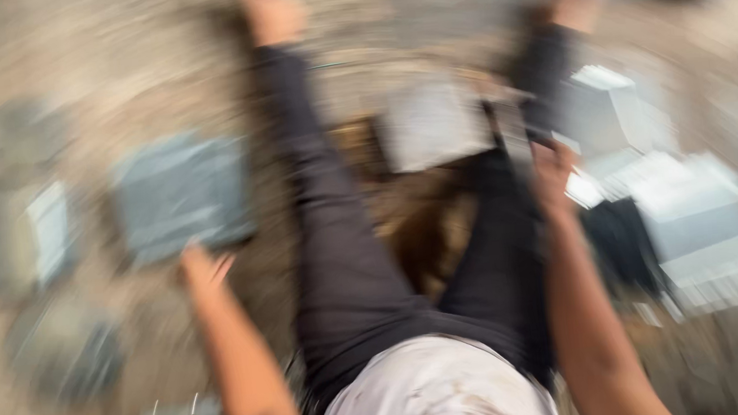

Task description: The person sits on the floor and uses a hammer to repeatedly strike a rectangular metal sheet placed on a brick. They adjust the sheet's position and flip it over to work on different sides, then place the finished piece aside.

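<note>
Blurred sandy ground strewn with grey blocks (180, 197); left hand (204, 270) touches one, grip unclear.

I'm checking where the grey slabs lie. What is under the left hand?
The left hand reaches the near edge of a grey slab lying on sandy ground. Blur hides whether the fingers touch it; what lies beneath the slab is covered.

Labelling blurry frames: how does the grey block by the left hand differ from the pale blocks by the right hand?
The grey slab-like block lies alone on the ground, just beyond the left hand; the pale grey-white blocks sit heaped together beside the right hand. The single block looks darker and blue-grey, the heap lighter. Both are boxy and heavily motion-blurred.
</note>
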